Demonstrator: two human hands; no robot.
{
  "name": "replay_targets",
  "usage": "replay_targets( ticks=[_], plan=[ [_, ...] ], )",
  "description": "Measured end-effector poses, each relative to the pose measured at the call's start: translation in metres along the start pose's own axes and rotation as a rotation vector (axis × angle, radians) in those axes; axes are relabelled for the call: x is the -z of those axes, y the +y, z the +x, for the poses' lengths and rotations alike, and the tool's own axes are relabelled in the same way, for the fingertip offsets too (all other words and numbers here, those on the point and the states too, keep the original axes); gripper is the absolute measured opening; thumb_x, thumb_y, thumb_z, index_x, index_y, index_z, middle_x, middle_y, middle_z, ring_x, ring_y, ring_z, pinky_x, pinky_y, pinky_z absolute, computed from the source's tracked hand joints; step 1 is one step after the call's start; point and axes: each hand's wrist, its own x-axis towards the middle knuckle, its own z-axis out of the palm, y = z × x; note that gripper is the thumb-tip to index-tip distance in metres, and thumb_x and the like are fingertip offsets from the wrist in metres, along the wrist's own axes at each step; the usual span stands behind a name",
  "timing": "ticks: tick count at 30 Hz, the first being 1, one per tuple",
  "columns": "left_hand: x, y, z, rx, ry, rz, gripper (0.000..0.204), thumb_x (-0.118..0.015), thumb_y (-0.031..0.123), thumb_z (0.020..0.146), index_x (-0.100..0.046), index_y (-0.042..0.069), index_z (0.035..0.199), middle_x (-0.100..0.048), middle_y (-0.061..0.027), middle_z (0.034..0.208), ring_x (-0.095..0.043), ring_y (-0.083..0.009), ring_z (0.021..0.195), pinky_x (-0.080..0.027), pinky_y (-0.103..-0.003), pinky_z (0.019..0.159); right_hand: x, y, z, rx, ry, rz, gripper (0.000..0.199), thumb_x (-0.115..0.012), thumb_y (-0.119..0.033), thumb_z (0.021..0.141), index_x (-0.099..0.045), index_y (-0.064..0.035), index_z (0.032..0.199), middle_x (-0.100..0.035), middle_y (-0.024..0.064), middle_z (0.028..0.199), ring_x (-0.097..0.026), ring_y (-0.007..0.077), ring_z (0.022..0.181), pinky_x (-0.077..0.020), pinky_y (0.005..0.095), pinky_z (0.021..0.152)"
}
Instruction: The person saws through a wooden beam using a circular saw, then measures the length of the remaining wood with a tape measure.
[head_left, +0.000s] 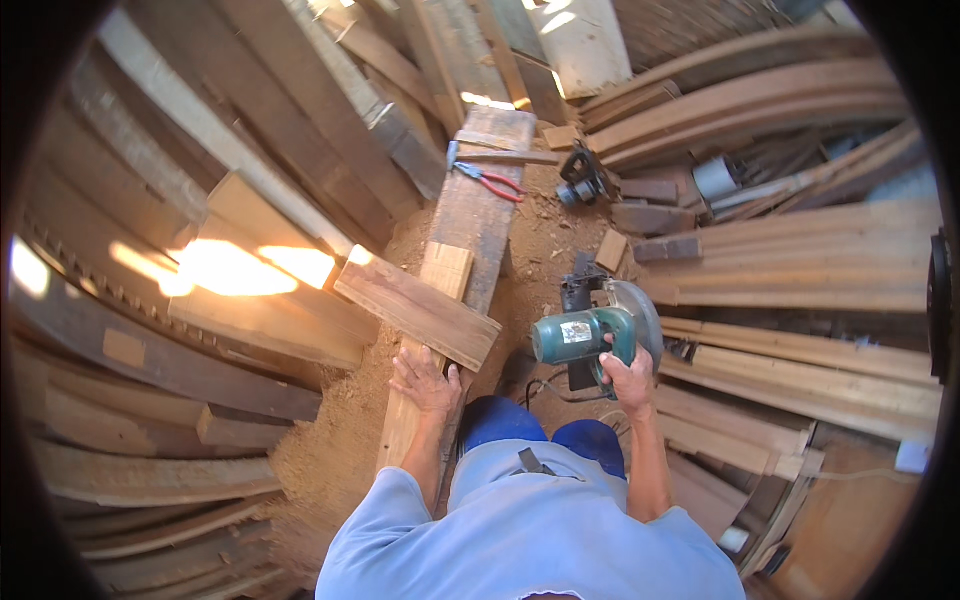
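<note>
My right hand (630, 383) is closed round the rear handle of a green circular saw (575, 335), held up to the right of the bench. Its cord loops below it. My left hand (425, 380) lies with fingers spread on a long pale board (398, 435), just below a short reddish plank (420, 308). That plank lies crosswise over the board. Both rest along a narrow, worn wooden bench (485, 225). Farther up the bench are a hammer (510, 157) and red-handled pliers (495, 182).
Another dark power tool (583, 178) sits on the sawdust-covered floor (335, 440) right of the bench's far end. Stacked timber (800, 255) fills the right side. Long planks (250, 110) lean at the left, and a small wood block (611, 250) lies near the saw.
</note>
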Motion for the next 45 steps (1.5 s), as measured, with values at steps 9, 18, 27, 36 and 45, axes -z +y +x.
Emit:
replay_targets(
  ticks=[9, 18, 27, 36, 45],
  plan=[
    [0.040, -0.021, 0.028, 0.031, -0.062, -0.349, 0.096, -0.088, 0.036, 0.064, -0.048, 0.027, 0.150, -0.034, -0.0270, 0.153, -0.036, -0.0469, 0.135, -0.028, -0.063, 0.112, -0.044, -0.038, 0.034, -0.078, -0.145, -0.205, 0.040, -0.072, -0.011, 0.084, -0.064, 0.0083, 0.118, -0.060, 0.0020, 0.076, -0.055, 0.0093, 0.058, -0.0444, 0.0264, 0.054],
    [0.039, -0.003, 0.045, 0.066, -0.040, -0.397, 0.087, -0.088, 0.035, 0.063, -0.057, 0.025, 0.144, -0.039, -0.0253, 0.148, -0.038, -0.0454, 0.133, -0.029, -0.058, 0.112, -0.059, -0.033, 0.069, -0.152, -0.294, -0.265, 0.038, -0.070, -0.010, 0.085, -0.064, 0.0067, 0.118, -0.060, 0.0016, 0.073, -0.055, 0.0105, 0.056, -0.0416, 0.0271, 0.053],
    [0.044, 0.007, 0.060, 0.127, -0.154, -0.306, 0.087, -0.087, 0.041, 0.065, -0.057, 0.030, 0.146, -0.038, -0.0212, 0.153, -0.035, -0.0422, 0.139, -0.024, -0.058, 0.118, -0.055, -0.077, 0.124, -0.029, -0.464, -0.402, 0.041, -0.070, -0.011, 0.084, -0.063, 0.0061, 0.120, -0.059, 0.0010, 0.073, -0.054, 0.0102, 0.058, -0.0421, 0.0273, 0.055],
    [0.090, 0.054, 0.018, 0.262, -0.316, -0.242, 0.110, -0.085, 0.056, 0.073, -0.032, 0.024, 0.164, -0.005, -0.0371, 0.168, -0.009, -0.0537, 0.156, -0.008, -0.067, 0.123, -0.003, -0.091, 0.201, -0.090, -0.604, -0.540, 0.034, -0.068, -0.010, 0.083, -0.065, 0.0024, 0.116, -0.064, 0.0063, 0.076, -0.062, 0.0157, 0.064, -0.0500, 0.0338, 0.059],
    [0.113, 0.167, 0.038, 0.163, 0.081, -0.318, 0.094, -0.082, 0.038, 0.079, -0.038, 0.006, 0.156, -0.021, -0.0342, 0.165, -0.023, -0.0499, 0.151, -0.019, -0.063, 0.120, 0.052, -0.064, 0.246, -0.071, -0.714, -0.683, 0.041, -0.069, -0.014, 0.079, -0.067, 0.0051, 0.115, -0.072, 0.0147, 0.093, -0.069, 0.0254, 0.089, -0.0538, 0.0390, 0.084]
  ],
)
